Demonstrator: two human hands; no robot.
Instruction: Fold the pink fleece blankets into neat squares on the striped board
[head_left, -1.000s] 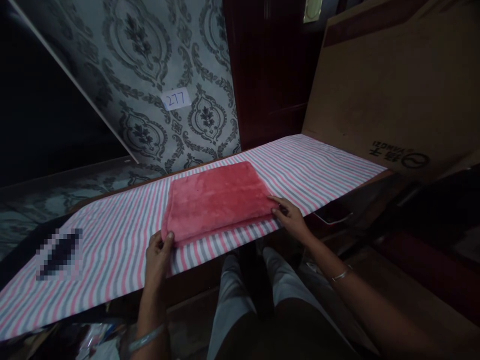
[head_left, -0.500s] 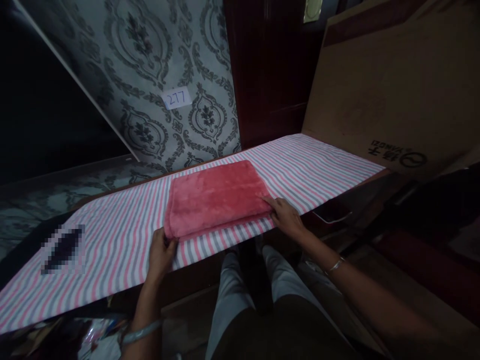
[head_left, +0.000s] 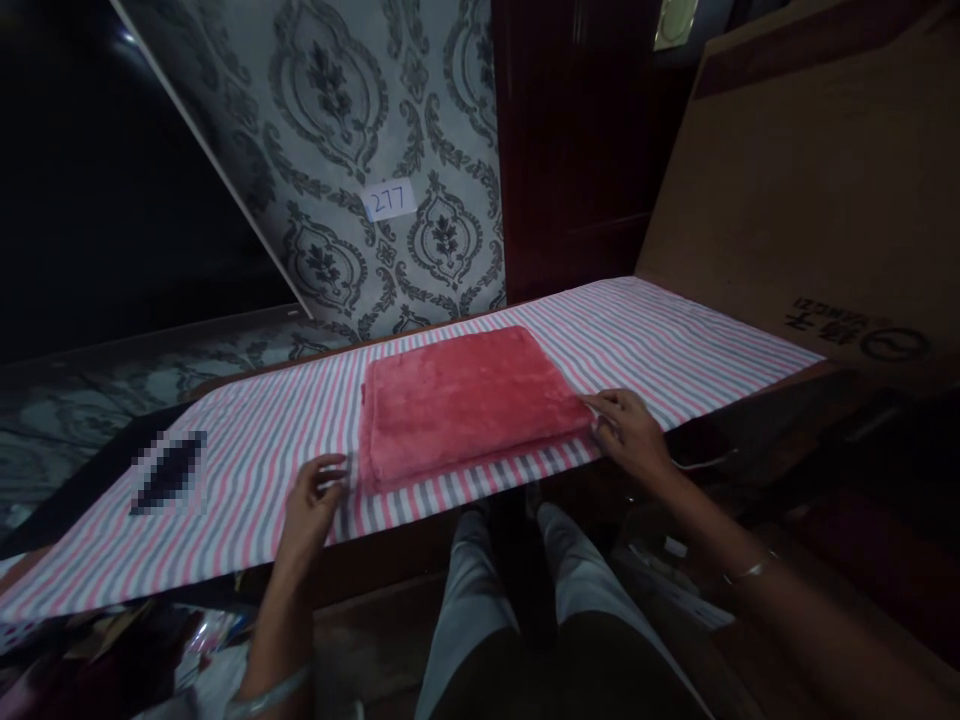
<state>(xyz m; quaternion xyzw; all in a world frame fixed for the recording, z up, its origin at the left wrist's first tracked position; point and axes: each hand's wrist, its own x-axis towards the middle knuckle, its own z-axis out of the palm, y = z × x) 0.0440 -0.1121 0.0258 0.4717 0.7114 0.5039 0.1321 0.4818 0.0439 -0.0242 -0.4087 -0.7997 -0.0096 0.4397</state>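
A folded coral-red plush blanket (head_left: 465, 400) lies flat on a table covered by a striped cloth (head_left: 255, 470). My left hand (head_left: 311, 505) hovers just left of its near left corner, fingers curved and apart, with nothing in them. At the opposite side, my right hand (head_left: 630, 430) is by the near right corner. Its fingers are stretched out and spread, and the fingertips reach the blanket's edge; whether they press on it I cannot tell.
A large cardboard box (head_left: 795, 190) stands at the right end of the table. Behind are patterned wallpaper with a paper label (head_left: 390, 199) reading 277 and a dark screen (head_left: 135, 200). A blurred-out dark item (head_left: 169, 475) lies on the left.
My left hand has let go of the blanket's near left corner and moved away to the left. My right hand's fingers have loosened at the right corner. The view has shifted slightly.
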